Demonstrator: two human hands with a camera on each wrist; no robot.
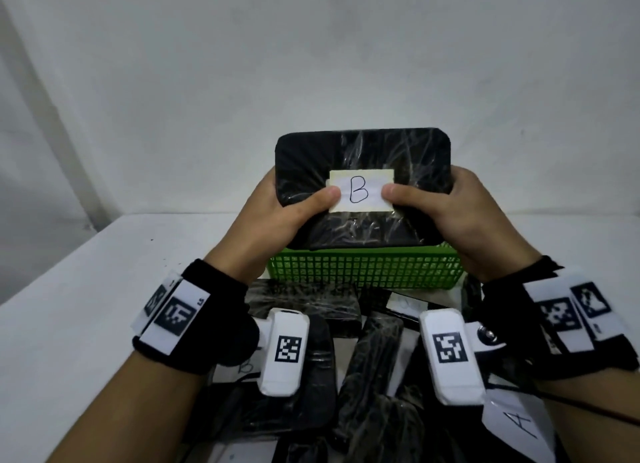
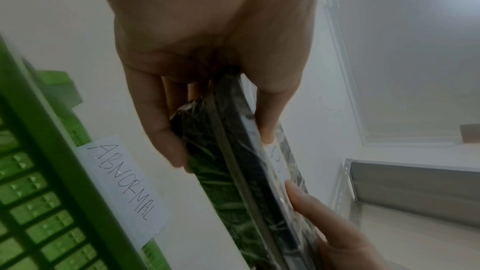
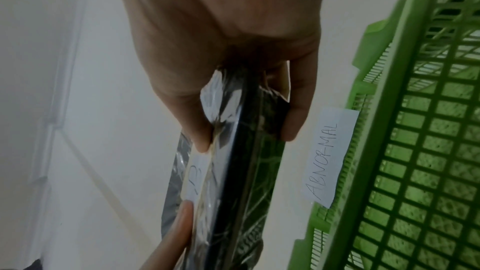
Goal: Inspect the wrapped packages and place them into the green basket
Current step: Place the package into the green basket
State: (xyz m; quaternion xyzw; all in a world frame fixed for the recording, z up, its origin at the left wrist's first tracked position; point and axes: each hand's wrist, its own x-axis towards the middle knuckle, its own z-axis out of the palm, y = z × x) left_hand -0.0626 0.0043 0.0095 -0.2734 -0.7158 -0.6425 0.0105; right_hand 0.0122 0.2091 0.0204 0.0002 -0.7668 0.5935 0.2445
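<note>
Above the green basket (image 1: 363,268), which sits on the white table (image 1: 86,307) against the wall, I hold one black wrapped package (image 1: 363,172) upright and face-on to the head camera, its lower edge just over the basket's near rim. A paper slip reading "ABNORMAL" (image 2: 122,184) is stuck to the basket's rim, seen from both wrist views.

The package looks like a flat, stiff slab with rounded corners, tight under crinkled clear film; I judge it light and rigid enough to carry by its two short ends, though the glossy film may be slick, so the ends are the place to keep hold, not the broad face. A white label marked "B" (image 1: 360,191) is taped at the middle of that face.

My left hand (image 1: 277,217) clasps the left end, fingers curled behind the slab and thumb pressed flat on the front, its tip touching the label's left edge. My right hand (image 1: 460,213) mirrors it on the right end, thumb tip at the label's right edge. The wrist views show the slab edge-on, pinched between thumb and fingers (image 3: 296,116) on each side.

More wrapped packages (image 1: 374,358) lie heaped on the table near me, below my wrists, one showing an "A" label (image 1: 519,428). I cannot tell from these views whether anything lies in the basket.
</note>
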